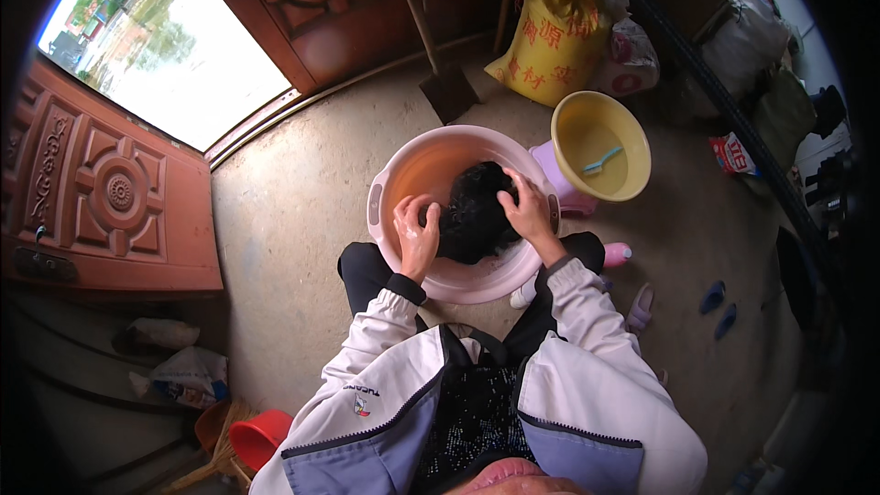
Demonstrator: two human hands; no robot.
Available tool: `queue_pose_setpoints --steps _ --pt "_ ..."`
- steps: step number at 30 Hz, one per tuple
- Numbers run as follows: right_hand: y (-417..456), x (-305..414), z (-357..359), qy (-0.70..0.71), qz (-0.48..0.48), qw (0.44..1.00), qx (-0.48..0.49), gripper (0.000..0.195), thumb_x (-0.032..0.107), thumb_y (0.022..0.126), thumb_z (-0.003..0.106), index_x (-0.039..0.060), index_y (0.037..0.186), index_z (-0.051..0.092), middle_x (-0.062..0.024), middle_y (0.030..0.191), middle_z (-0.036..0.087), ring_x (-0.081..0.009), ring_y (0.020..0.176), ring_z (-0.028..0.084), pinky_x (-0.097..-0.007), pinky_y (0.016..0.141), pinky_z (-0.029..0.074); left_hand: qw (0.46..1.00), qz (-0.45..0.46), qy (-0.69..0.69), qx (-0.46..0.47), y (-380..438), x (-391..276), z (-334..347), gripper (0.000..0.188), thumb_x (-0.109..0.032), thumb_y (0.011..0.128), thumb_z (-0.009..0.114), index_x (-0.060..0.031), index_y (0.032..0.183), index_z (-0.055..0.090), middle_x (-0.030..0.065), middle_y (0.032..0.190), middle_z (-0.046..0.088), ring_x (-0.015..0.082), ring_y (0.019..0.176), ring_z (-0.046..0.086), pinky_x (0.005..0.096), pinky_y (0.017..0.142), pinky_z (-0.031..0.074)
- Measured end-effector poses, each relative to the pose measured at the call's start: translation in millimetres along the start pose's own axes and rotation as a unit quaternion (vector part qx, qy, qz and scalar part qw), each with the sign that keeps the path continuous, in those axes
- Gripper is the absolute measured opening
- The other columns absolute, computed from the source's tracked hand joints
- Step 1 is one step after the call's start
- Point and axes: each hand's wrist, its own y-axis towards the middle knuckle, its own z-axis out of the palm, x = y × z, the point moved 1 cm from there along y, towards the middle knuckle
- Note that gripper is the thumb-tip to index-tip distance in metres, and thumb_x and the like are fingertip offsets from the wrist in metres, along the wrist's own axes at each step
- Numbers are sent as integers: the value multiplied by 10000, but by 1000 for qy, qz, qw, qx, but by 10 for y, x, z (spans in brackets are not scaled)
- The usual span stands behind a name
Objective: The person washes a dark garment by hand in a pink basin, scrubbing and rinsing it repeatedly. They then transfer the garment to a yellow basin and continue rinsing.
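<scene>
A pink plastic basin [467,289] with side handles stands in front of my knees. Inside it lies a bunched, wet-looking black cloth [474,216]. My left hand [417,230] is at the cloth's left edge, wet or soapy, its fingers curled and apart; whether it grips the cloth is hidden. On the right edge of the cloth rests my right hand [528,210], thumb and fingers spread over a part of it; whether they pinch it I cannot tell. A yellow basin [636,134] with water and a blue brush [602,161] sits beyond my right hand, on a lilac stool [550,165].
Behind the basin lies a shovel [448,93], near a tied yellow sack [553,34]. A pink bottle [617,254] and slippers [713,296] are on the floor at right. A carved red door [120,192] stands ajar at left. A red bucket [258,440] is at lower left.
</scene>
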Motion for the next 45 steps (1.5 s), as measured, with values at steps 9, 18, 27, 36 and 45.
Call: queue_pose_setpoints --steps 9,18,27,36,45 --pt "227 -335 1191 58 157 983 70 493 410 870 690 85 1235 622 -212 1167 649 -369 1098 618 -437 938 478 892 -363 -230 140 169 741 614 807 -563 949 537 -12 1498 321 181 1461 456 326 1345 447 399 1094 374" --pt "-48 410 876 54 129 990 -4 373 395 905 668 27 926 605 -227 942 679 -434 921 647 -479 766 503 914 -279 -242 168 117 722 880 648 -539 1010 454 34 1270 610 196 1172 673 274 1104 636 370 957 466" --pt "-78 347 846 13 125 992 -21 331 339 974 514 23 994 608 -296 928 642 -513 912 600 -576 756 470 932 -307 -158 111 32 487 690 709 -592 1013 389 53 999 683 192 917 688 288 904 650 409 830 483" --pt "-249 -169 129 -181 70 981 5 411 208 826 628 22 1189 578 -267 1179 620 -433 1110 585 -524 963 454 942 -261 -208 5 102 43 -151 438 -394 945 657 42 914 624 55 798 608 123 731 536 294 668 444" --pt "-457 22 580 112 19 989 92 216 99 832 666 -2 1022 649 -155 963 703 -303 957 675 -363 839 503 968 -127 -198 -90 101 40 -240 197 -151 887 662 -33 938 513 32 813 496 135 726 485 281 666 425"
